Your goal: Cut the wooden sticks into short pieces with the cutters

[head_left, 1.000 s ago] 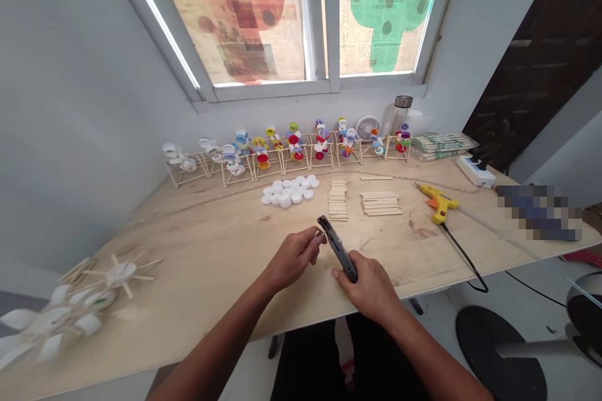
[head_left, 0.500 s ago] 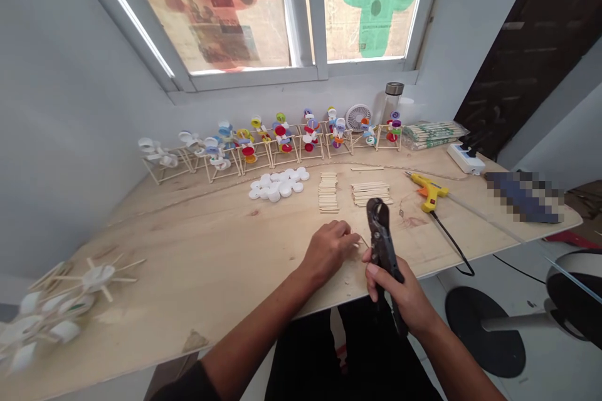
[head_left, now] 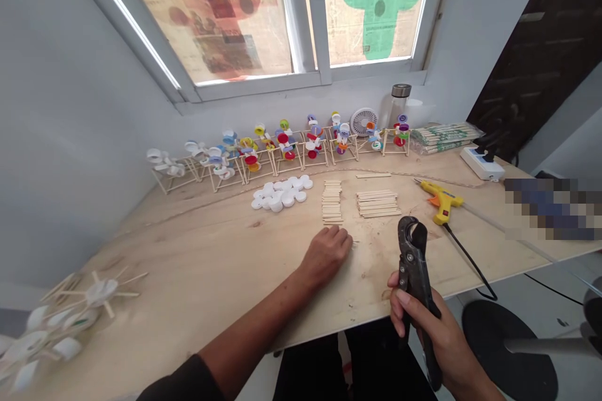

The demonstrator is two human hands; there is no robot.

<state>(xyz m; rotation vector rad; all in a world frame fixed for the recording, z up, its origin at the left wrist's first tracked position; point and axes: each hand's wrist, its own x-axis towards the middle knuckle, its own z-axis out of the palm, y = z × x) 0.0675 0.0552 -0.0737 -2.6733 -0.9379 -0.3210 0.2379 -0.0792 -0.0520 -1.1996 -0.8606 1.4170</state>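
Under a window [head_left: 320, 12], a plywood workbench [head_left: 188, 244] stretches ahead of both hands, a row of bottle-cap and craft-stick models [head_left: 282, 150] lining its far edge. White bottle caps [head_left: 277, 194] sit ahead and left of the left hand [head_left: 325, 257], while stacked craft sticks [head_left: 332, 202] lie just beyond it. A hot glue gun [head_left: 439, 200] rests beyond the right hand [head_left: 423, 326]. The left hand lies palm down on the wood, its fingers [head_left: 341, 239] loosely curled, and anything beneath them is hidden. The right hand grips the handles of dark metal cutters [head_left: 412, 263], their long axis near upright, head pointing up and away. The handles extend below the bench edge, so a loosened grip could drop the tool; a careless swing could scatter the nearby sticks.
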